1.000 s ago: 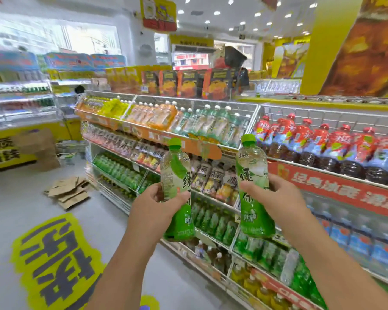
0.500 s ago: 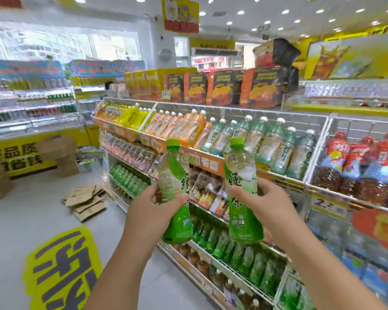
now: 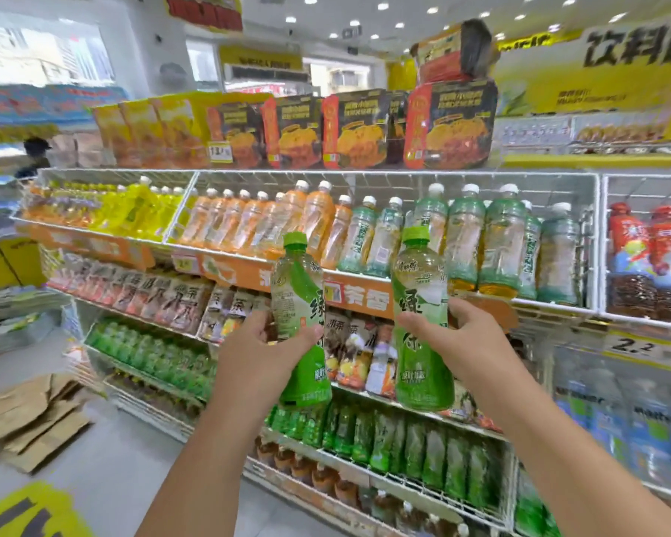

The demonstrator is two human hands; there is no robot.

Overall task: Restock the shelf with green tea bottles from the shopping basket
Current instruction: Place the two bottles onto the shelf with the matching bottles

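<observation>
From the head view, the left hand (image 3: 260,356) grips one green tea bottle (image 3: 301,323) around its middle, upright, in front of the wire shelf (image 3: 399,480). The right hand (image 3: 461,343) grips a second green tea bottle (image 3: 421,323), also upright, just right of the first and below the shelf's row of white-capped bottles (image 3: 481,242).

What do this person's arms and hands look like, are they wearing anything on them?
Nothing is worn: the left hand and right hand are bare, with no gloves, rings or watch showing. Both forearms are uncovered down to the picture's bottom edge, no sleeves in view.
</observation>
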